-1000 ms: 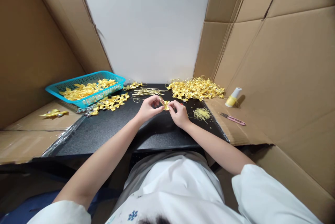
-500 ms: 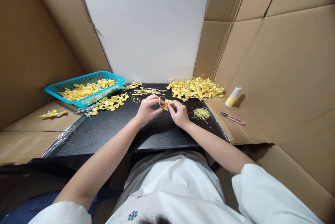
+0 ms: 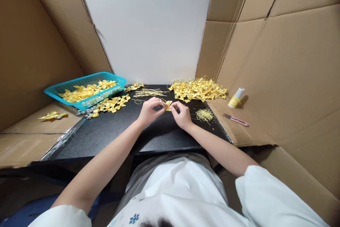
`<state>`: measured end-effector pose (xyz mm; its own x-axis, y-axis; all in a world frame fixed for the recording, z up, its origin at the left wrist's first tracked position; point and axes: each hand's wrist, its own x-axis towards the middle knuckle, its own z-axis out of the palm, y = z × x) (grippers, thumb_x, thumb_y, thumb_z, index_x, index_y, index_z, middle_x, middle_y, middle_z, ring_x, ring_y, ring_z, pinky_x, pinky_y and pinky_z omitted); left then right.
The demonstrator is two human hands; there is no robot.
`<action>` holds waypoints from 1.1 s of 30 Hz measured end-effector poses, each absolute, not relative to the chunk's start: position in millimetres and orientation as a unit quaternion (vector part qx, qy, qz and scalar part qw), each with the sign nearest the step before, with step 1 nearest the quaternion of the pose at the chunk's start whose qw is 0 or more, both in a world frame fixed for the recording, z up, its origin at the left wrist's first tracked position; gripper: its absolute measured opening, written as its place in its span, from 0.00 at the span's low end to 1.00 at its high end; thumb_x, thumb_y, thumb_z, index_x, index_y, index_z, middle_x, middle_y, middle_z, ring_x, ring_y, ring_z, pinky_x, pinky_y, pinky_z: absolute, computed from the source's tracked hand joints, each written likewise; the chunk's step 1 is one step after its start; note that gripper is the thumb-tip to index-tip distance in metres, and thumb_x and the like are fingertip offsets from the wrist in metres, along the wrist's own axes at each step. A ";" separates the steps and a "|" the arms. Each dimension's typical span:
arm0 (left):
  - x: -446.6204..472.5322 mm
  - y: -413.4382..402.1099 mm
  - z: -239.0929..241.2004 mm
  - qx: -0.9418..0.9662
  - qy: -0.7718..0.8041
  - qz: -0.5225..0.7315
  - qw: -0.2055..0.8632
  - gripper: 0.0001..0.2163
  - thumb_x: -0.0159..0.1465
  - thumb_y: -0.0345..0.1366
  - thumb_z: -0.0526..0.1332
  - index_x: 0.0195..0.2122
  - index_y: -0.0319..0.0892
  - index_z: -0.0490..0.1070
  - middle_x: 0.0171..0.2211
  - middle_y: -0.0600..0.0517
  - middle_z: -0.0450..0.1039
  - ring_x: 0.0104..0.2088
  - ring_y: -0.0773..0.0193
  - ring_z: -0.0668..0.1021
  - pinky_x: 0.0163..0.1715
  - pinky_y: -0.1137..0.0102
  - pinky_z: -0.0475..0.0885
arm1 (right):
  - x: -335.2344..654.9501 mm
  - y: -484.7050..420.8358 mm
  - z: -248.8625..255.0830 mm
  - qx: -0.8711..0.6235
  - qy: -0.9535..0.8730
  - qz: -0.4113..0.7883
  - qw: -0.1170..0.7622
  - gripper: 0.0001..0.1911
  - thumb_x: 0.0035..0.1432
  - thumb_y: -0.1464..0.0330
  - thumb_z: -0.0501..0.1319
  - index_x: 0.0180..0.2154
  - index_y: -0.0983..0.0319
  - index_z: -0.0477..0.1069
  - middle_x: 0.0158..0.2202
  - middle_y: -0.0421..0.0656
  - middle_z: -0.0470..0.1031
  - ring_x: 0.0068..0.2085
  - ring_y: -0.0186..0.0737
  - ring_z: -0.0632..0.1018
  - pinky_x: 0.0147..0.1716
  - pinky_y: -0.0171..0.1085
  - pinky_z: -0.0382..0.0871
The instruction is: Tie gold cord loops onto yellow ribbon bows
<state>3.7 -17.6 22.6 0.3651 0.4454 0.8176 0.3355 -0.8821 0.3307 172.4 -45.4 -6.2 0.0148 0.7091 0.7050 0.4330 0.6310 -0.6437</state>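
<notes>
Above the black tabletop, a yellow ribbon bow is pinched between both my hands. My left hand grips its left side, and a thin yellow loop of tie or cord curves over those fingertips. On the other side, my right hand holds the bow's right edge between thumb and forefinger. Fingers partly cover the bow, so its centre is hard to make out. Just beyond my hands lies a bundle of thin yellow strips.
A blue basket of yellow bows stands left, with loose bows before it. At back right is a heap of bows. Thread scraps, pink-handled snips and a thread cone lie right. Cardboard walls flank the table.
The bow between my fingers has turned and spread flatter, and the loop at my left fingertips looks smaller. Both hands stay in nearly the same place.
</notes>
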 end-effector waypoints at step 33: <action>8.0 -18.1 17.5 0.781 0.316 0.521 0.134 0.04 0.57 0.35 0.64 0.29 0.41 0.75 0.24 0.54 0.73 0.23 0.69 0.68 0.26 0.72 0.63 | 171.4 -47.1 -8.1 -0.397 -0.703 0.064 0.586 0.11 0.57 0.68 0.57 0.23 0.57 0.59 0.25 0.40 0.71 0.31 0.39 0.75 0.36 0.39 0.68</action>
